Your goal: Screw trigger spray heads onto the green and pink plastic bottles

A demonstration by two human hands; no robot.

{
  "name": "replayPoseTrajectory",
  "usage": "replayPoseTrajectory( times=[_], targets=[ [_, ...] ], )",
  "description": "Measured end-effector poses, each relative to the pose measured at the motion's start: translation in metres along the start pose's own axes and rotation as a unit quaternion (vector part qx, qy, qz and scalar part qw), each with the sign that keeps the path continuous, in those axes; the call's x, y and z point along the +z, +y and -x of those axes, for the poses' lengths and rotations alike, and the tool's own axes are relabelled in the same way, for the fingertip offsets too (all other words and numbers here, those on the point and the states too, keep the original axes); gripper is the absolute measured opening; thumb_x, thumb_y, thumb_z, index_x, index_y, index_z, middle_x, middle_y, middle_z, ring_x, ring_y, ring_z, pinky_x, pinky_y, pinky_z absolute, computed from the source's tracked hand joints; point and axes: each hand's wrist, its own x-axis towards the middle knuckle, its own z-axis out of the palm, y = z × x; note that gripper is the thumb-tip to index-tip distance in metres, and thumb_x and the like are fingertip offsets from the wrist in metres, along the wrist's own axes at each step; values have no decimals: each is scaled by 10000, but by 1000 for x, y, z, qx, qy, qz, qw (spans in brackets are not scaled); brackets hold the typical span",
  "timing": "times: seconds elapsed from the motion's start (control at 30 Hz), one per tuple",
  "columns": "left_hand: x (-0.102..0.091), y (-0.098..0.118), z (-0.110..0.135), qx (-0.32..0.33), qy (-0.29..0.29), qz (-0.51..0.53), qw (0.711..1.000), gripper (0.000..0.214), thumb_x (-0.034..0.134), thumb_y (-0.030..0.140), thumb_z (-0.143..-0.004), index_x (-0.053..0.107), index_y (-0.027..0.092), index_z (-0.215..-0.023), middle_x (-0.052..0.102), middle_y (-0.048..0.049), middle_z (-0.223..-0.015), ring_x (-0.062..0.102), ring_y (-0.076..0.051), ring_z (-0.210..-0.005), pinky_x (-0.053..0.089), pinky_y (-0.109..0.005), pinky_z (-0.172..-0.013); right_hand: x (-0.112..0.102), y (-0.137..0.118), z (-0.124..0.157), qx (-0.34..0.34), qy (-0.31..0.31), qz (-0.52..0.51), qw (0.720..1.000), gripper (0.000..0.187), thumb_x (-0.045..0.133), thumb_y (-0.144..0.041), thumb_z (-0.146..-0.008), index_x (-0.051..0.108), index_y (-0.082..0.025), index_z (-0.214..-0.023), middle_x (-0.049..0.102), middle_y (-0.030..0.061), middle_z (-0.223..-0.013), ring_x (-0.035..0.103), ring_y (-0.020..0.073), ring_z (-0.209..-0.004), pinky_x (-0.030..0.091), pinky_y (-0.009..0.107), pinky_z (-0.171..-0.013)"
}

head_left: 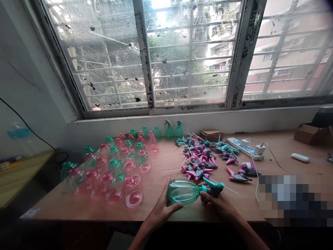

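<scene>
A clear green spray bottle (185,191) lies on its side near the front edge of the wooden table (161,166). My left hand (162,208) is wrapped round the bottle's body from below. My right hand (217,203) grips the neck where a teal and grey trigger sprayer head (213,185) sits on the bottle, its thin dip tube or nozzle pointing right. Both hands are closed on the same bottle.
Many empty pink and green bottles (114,166) stand at the left. A heap of pink, teal and grey trigger heads (205,158) lies behind the hands. Two capped green bottles (173,131) stand by the wall. A power strip (246,147), a cardboard box (308,133) and a white remote (300,157) are at right.
</scene>
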Motion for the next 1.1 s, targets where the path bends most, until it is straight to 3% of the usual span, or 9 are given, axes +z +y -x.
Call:
replayPoseTrajectory(
  times=[0.2, 0.4, 0.6, 0.73, 0.87, 0.97, 1.1],
  targets=[
    [-1, -6, 1, 12, -1, 0, 1000, 1128, 815, 246, -763, 16, 367, -1550, 371, -79, -1569, 343, -299, -1449, 211, -498, -1210, 3, -4, 1, 1, 24, -26, 999, 382, 741, -542, -777, 593, -218, -913, 607, -46, -584, 538, 154, -504, 367, 274, -500],
    [-1, -1, 0, 14, 3, 1, 1000, 1062, 808, 366, -764, 107, 306, -1560, 345, -122, -1583, 326, -332, -1453, 202, -512, -1211, 2, -3, 2, 4, 10, -3, 1000, 425, 775, -526, -750, 632, -201, -983, 621, -30, -598, 561, 177, -571, 396, 290, -546],
    [0, 2, 2, 13, -12, 6, 1000, 1088, 799, 260, -774, 45, 373, -1550, 371, -68, -1573, 363, -300, -1435, 225, -487, -1204, 3, -5, 2, 1, 20, -20, 1000, 380, 769, -523, -762, 620, -207, -911, 603, -41, -595, 542, 156, -541, 420, 296, -561],
    [1, 6, 3, 12, -3, -3, 1000, 1054, 778, 284, -791, 58, 335, -1559, 372, -85, -1572, 354, -299, -1438, 213, -474, -1210, 3, -3, 2, 5, 7, -13, 1000, 369, 777, -526, -750, 636, -198, -843, 597, -24, -611, 542, 167, -566, 422, 306, -559],
    [3, 9, 2, 5, -3, 11, 1000, 1068, 790, 330, -777, 71, 286, -1565, 411, -115, -1549, 387, -326, -1419, 239, -499, -1201, 2, 0, 1, 8, 8, -25, 1000, 430, 799, -533, -719, 650, -205, -954, 620, -21, -635, 558, 177, -578, 441, 318, -577],
    [3, 6, 1, 2, -7, 3, 1000, 1062, 790, 315, -777, 79, 289, -1564, 461, -111, -1515, 406, -319, -1410, 223, -507, -1205, 2, 1, 1, 8, 8, -32, 999, 389, 793, -510, -742, 639, -204, -927, 639, -15, -650, 563, 171, -574, 441, 314, -576],
    [2, 0, 1, 15, 10, 1, 1000, 1091, 803, 277, -759, 62, 333, -1558, 384, -86, -1563, 329, -321, -1452, 206, -510, -1206, 1, 2, 0, 1, 10, -35, 999, 369, 778, -502, -764, 620, -208, -922, 630, -29, -614, 562, 165, -550, 428, 306, -560]
  ],
)
